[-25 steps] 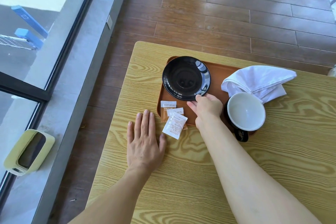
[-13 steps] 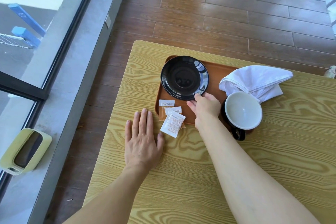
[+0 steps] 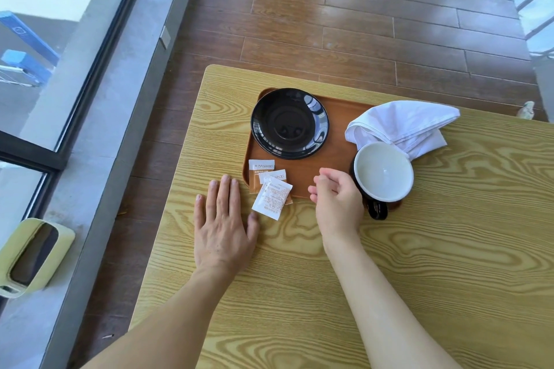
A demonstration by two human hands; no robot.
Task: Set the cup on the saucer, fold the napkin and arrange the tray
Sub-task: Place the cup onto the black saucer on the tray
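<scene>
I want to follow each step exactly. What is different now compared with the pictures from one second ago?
The right hand let go of the saucer rim and drew back toward the person; it now hovers empty, fingers loosely curled, beside the cup. The saucer, cup, napkin and sugar packets stayed in place on the tray. The left hand stayed flat on the table.

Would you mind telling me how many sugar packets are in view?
3. One packet lies flat on the tray, one overlaps it, and the top one hangs over the tray edge onto the table. More may be hidden underneath.
</scene>
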